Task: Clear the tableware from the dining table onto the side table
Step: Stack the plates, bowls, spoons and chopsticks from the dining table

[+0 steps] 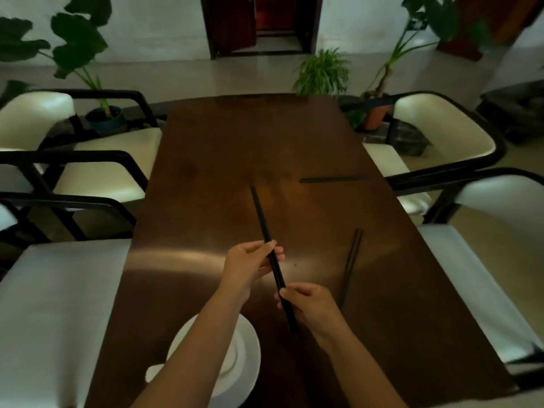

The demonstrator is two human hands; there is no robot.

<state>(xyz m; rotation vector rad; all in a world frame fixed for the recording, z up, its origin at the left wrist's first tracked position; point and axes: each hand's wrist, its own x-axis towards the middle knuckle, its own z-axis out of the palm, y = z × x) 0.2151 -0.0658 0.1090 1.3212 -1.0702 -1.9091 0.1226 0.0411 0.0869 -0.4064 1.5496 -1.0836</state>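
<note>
Both hands hold a pair of black chopsticks above the dark wooden dining table. My left hand grips them near the middle, and my right hand grips the near end. A second pair of black chopsticks lies on the table just right of my right hand. A third pair lies crosswise farther back on the right. A stack of white plates with a bowl sits at the near edge, partly hidden under my left forearm.
White-cushioned chairs with black frames line both sides: left and right. Potted plants stand on the floor beyond the table's far end, in front of a dark doorway.
</note>
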